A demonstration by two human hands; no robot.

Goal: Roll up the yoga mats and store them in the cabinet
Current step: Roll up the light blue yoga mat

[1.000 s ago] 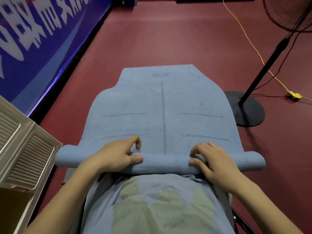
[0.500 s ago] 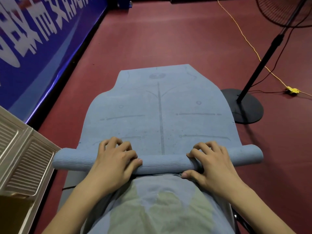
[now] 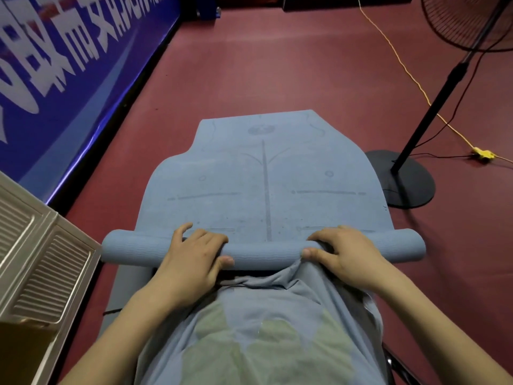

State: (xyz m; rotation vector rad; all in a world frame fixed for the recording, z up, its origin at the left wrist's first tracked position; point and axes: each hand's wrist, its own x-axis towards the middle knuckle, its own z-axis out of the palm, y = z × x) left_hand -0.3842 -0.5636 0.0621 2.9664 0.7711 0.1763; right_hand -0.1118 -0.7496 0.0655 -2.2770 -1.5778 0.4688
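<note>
Both hands, left hand (image 3: 191, 254) and right hand (image 3: 342, 251), curl over the soft, springy yoga mat (image 3: 263, 190) roll between them, best gripped evenly near its middle

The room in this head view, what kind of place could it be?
Probably a sports hall or gym. The dark red floor looks like sports flooring, a blue banner with large white characters runs along the left side, and a blue yoga mat lies partly rolled on the floor.

I see dark red floor (image 3: 277, 65) ahead, a blue banner wall (image 3: 69, 65) at upper left, a standing fan (image 3: 433, 112) at right, a beige louvred panel (image 3: 41, 259) at lower left.
</note>
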